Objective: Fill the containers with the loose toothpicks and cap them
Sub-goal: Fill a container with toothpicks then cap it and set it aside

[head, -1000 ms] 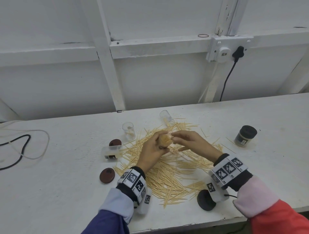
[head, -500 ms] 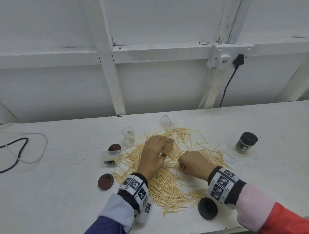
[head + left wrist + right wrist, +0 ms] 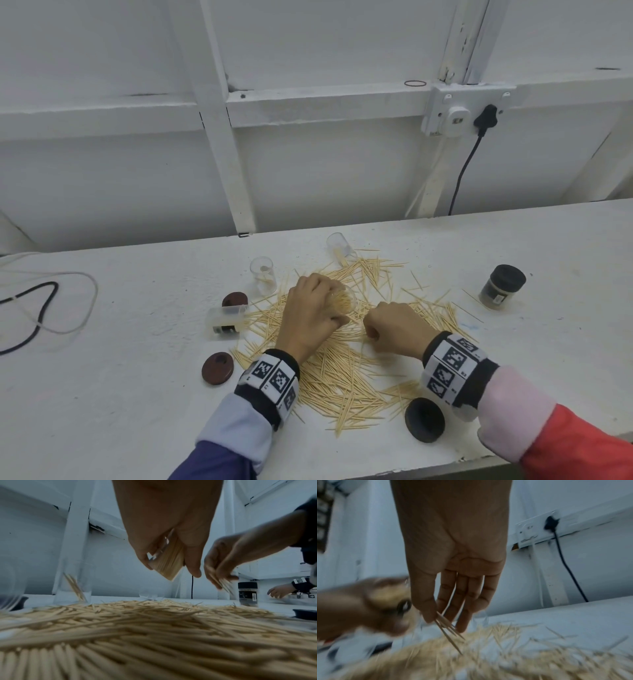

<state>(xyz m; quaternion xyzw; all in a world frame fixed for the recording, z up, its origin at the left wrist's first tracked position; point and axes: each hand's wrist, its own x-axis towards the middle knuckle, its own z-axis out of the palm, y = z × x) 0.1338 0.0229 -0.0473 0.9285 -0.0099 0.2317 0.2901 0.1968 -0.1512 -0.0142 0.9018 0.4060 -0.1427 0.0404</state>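
Loose toothpicks (image 3: 346, 373) lie in a wide heap on the white table (image 3: 102, 394). My left hand (image 3: 313, 315) grips a clear container (image 3: 342, 301) packed with toothpicks, tilted just above the heap; the left wrist view shows that container (image 3: 169, 562) between thumb and fingers. My right hand (image 3: 394, 329) is low over the heap to its right and pinches a few toothpicks (image 3: 448, 630) between thumb and fingers. One clear container (image 3: 263, 279) stands upright at the back left, another (image 3: 340, 245) lies tilted behind the heap, a third (image 3: 226, 318) lies on its side at the left.
A capped, filled container (image 3: 501, 287) stands at the right. Two brown caps (image 3: 218, 367) (image 3: 234, 299) lie left of the heap and a black cap (image 3: 424, 419) near the front edge. Cables (image 3: 41, 308) trail at the far left. A socket with a black plug (image 3: 484, 118) is on the wall.
Both hands have come down from above the heap. The right hand left the container's mouth, dropped to the heap on the right and picked up a few toothpicks; the left lowered the container.
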